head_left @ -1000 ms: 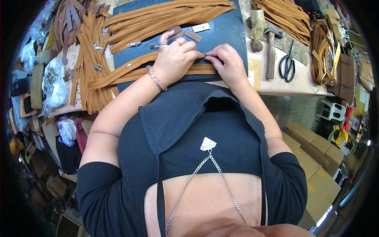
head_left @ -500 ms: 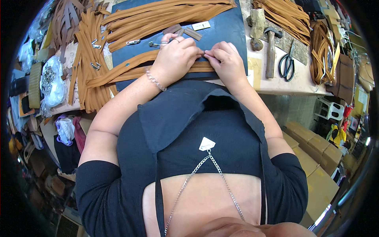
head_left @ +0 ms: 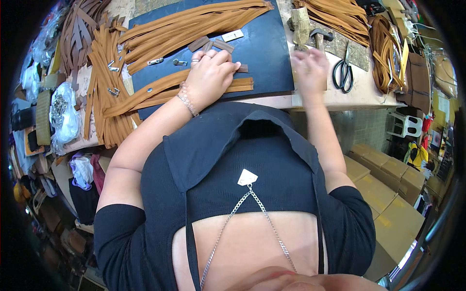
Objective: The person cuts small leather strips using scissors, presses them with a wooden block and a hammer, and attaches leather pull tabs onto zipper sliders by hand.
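Note:
My left hand (head_left: 211, 72) rests on the dark board, fingers curled together at a small brown leather piece (head_left: 242, 69) that juts out past the fingertips. Under and beside this hand run orange-brown zipper strips (head_left: 165, 83), their cut ends to the right. My right hand (head_left: 310, 70) is smeared by motion at the board's right side, over the handle of a hammer (head_left: 320, 42); whether it grips the handle cannot be made out. Loose brown leather pieces (head_left: 223, 46), a white block (head_left: 232, 35) and metal zipper sliders (head_left: 179, 62) lie beyond my left hand.
The dark board (head_left: 269, 58) carries a long bundle of zippers (head_left: 194, 29). More zipper strips (head_left: 104, 77) lie left. Black-handled scissors (head_left: 342, 75), a wooden mallet (head_left: 300, 26) and a coiled zipper bundle (head_left: 385, 53) are on the right. Cardboard boxes (head_left: 388, 167) stand below.
My right hand has left my left hand and moved right to the hammer. The left hand has stayed at the zipper strips, whose right ends now show. The view has shifted slightly.

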Demonstrator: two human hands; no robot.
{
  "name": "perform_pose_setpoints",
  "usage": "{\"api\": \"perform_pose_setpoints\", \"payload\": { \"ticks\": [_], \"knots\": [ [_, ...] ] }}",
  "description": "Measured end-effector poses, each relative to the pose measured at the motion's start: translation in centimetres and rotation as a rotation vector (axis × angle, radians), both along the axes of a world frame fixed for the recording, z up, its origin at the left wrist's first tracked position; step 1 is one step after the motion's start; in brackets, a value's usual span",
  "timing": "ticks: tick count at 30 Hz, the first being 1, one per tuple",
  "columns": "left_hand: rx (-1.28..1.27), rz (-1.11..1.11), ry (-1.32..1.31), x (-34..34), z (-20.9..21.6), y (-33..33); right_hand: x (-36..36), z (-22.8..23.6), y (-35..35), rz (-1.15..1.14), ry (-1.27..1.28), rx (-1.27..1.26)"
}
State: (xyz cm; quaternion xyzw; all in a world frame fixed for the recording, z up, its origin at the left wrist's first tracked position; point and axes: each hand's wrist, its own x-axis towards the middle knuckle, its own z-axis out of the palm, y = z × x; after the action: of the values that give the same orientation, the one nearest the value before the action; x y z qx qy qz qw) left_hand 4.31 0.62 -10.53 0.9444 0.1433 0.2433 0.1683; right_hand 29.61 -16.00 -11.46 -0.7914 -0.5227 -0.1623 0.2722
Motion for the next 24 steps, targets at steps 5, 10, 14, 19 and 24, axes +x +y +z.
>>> {"api": "perform_pose_setpoints", "payload": {
  "ticks": [5, 10, 14, 19, 24],
  "knots": [
    [-0.048, -0.002, -0.005, -1.1, -0.3, 0.0, 5.1, 2.2, -5.0, -0.372, 0.087, -0.461],
    [-0.138, 0.012, -0.053, -0.8, 0.0, 0.3, 2.6, 4.7, -5.0, -0.225, 0.566, -0.098],
    [-0.287, 0.049, -0.078, -0.8, 0.0, 0.1, -3.1, 6.1, -7.5, 0.419, 0.659, 0.093],
    [-0.278, 0.055, -0.108, -0.9, -0.5, 0.3, -6.9, 4.2, -5.8, 0.286, 0.82, -0.631],
    [-0.255, 0.03, -0.124, -0.9, -0.3, 0.4, -6.9, 5.6, -6.7, 0.359, 1.014, -0.226]
  ]
}}
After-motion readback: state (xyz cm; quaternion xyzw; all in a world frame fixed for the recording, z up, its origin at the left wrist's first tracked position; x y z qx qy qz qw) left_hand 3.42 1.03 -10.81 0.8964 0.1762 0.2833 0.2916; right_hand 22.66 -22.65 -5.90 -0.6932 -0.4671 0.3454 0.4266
